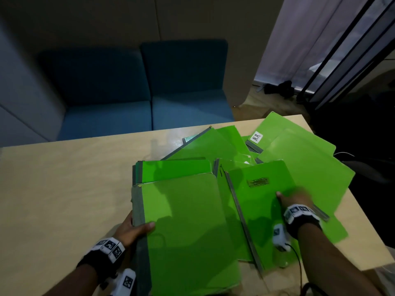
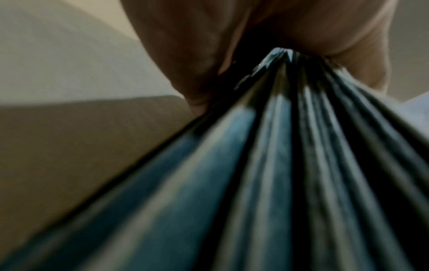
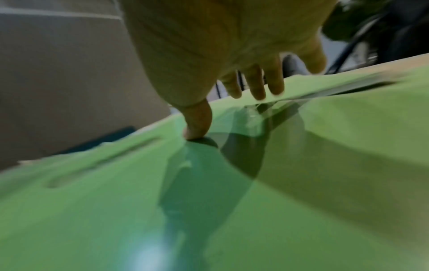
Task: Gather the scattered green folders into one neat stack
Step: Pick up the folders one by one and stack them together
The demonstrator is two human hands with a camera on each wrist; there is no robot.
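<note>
My left hand [image 1: 132, 229] grips a stack of green folders [image 1: 183, 221] at its grey spine edge, thumb on the top cover. The left wrist view shows several spines [image 2: 267, 165] fanning out from that hand [image 2: 197, 55]. My right hand [image 1: 292, 199], blurred, rests on a green folder with a dark label [image 1: 256, 201] to the right of the stack. Its thumb [image 3: 197, 126] presses on that cover [image 3: 116, 201] and the straight fingers [image 3: 257, 89] reach toward its far edge. More green folders lie scattered behind, one labelled H.R [image 1: 273, 129], another far centre [image 1: 205, 144].
The folders lie on a light wooden table [image 1: 64, 178], whose right edge is close to the rightmost folder [image 1: 310, 167]. A blue sofa [image 1: 139, 92] stands beyond the far edge. A dark bundle [image 1: 280, 87] lies on the floor at the back right.
</note>
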